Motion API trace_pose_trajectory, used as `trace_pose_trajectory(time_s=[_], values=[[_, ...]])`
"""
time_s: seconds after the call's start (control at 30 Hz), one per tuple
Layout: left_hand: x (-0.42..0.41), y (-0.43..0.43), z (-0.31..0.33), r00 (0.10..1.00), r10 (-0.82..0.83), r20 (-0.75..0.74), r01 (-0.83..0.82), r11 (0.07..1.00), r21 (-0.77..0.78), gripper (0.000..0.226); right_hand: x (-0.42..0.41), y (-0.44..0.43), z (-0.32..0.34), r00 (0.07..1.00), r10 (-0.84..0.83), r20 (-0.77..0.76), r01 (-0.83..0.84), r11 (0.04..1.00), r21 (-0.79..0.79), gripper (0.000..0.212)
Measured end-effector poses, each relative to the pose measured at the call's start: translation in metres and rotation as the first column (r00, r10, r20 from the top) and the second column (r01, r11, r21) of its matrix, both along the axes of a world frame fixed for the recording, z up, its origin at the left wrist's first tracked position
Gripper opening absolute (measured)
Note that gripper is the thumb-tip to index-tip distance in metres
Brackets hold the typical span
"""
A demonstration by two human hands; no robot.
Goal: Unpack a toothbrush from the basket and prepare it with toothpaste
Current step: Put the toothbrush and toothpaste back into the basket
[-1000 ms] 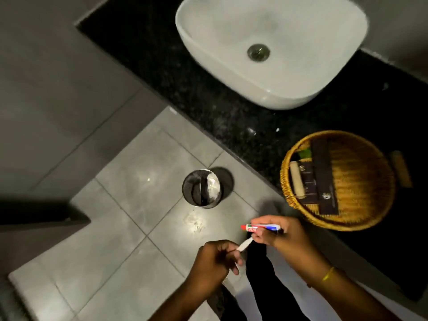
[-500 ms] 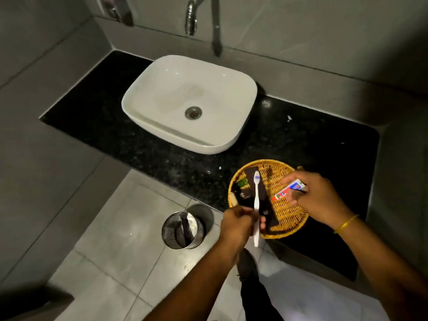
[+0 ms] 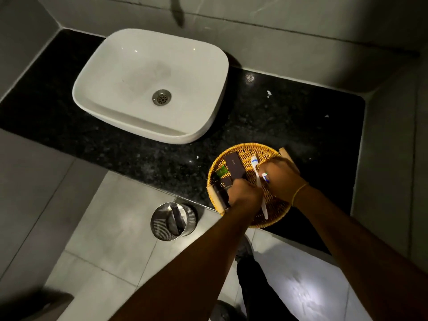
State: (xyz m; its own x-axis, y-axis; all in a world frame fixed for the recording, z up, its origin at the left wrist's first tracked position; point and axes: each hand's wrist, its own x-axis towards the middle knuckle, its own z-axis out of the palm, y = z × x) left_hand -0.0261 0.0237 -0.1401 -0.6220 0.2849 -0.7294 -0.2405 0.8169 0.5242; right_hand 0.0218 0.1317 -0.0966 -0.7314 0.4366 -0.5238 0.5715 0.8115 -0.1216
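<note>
- Head view: my left hand (image 3: 245, 193) is clenched round the white toothbrush (image 3: 259, 179), bristle head pointing away from me, over the wicker basket (image 3: 275, 218).
- My right hand (image 3: 283, 179) grips a small toothpaste tube (image 3: 265, 176), only its white, green and blue end poking out, just beside the brush handle.
- Labels: dark box (image 3: 235, 166) in the basket has faint print, unreadable; a smaller dark packet (image 3: 224, 186) shows a pale hexagon-type logo, text under it too small. Green sachet (image 3: 221, 171) next to them, no writing legible.
- Thin yellow band (image 3: 298, 193) on right wrist.
- Basket sits on black speckled stone worktop (image 3: 289, 112), near its front edge; white vessel sink (image 3: 129, 121) with metal drain (image 3: 161, 97) well to the left.
- Room: grey wall tiles, grey floor tiles, round metal bin (image 3: 172, 221) on the floor below the worktop. Dim light.
</note>
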Motion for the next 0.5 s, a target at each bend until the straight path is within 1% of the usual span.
trace_pose_trajectory(time_s=[0.03,0.07,0.13,0.2,0.27,0.37,0.43,0.5], values=[[-0.002,0.003,0.010,0.998,-0.046,-0.033,0.045,0.999,-0.010,0.049,0.001,-0.001,-0.003,0.999,-0.023,-0.044,0.021,0.999,-0.037,0.024],[-0.004,0.005,0.017,0.994,-0.095,-0.061,0.093,0.995,-0.021,0.047,0.003,-0.003,-0.006,0.995,-0.063,-0.073,0.057,0.995,-0.076,0.021],[-0.007,0.009,0.026,0.974,-0.199,-0.111,0.196,0.980,-0.032,0.033,0.004,-0.005,-0.013,0.976,-0.172,-0.133,0.153,0.978,-0.139,0.018],[-0.009,0.012,0.024,0.943,-0.280,-0.177,0.277,0.960,-0.043,0.028,0.006,-0.006,-0.022,0.953,-0.226,-0.201,0.192,0.966,-0.174,0.014],[-0.008,0.012,0.026,0.905,-0.350,-0.241,0.350,0.936,-0.047,0.026,0.009,-0.005,-0.029,0.945,-0.231,-0.232,0.194,0.966,-0.172,0.013],[-0.007,0.010,0.020,0.841,-0.426,-0.333,0.436,0.899,-0.048,0.026,0.015,-0.004,-0.035,0.932,-0.243,-0.267,0.208,0.966,-0.154,0.005],[-0.008,0.008,0.017,0.792,-0.480,-0.377,0.494,0.867,-0.067,0.022,0.017,-0.005,-0.038,0.928,-0.256,-0.272,0.221,0.963,-0.152,0.012],[-0.008,0.007,0.016,0.768,-0.525,-0.368,0.540,0.839,-0.069,0.018,0.017,-0.006,-0.038,0.930,-0.255,-0.264,0.223,0.964,-0.145,0.015]])
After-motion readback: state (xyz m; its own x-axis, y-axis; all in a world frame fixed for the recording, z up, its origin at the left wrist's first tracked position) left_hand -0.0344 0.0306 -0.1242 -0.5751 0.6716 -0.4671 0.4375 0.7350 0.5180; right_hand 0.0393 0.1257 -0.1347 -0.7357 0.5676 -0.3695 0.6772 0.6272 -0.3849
